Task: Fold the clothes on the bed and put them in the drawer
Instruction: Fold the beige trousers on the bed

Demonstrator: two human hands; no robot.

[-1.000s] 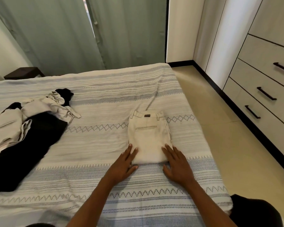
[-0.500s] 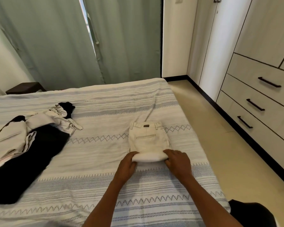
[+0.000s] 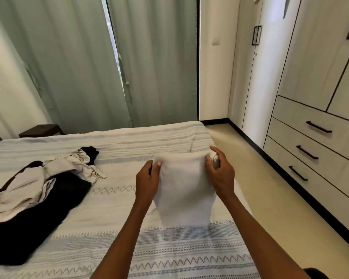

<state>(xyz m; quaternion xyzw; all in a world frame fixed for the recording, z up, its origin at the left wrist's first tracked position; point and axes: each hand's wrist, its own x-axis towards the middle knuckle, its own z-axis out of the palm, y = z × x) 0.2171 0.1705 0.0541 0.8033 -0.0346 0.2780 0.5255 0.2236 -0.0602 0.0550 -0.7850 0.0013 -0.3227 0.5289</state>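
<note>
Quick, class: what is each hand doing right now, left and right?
Left hand: grips the left edge of the folded beige trousers, lifted off the bed.
Right hand: grips the right edge of the same trousers.

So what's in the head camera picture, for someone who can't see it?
Two hands, the left hand and right hand, hold up folded beige trousers above a striped bed. Unfolded beige and black clothes lie at left; closed drawers stand at right.
</note>
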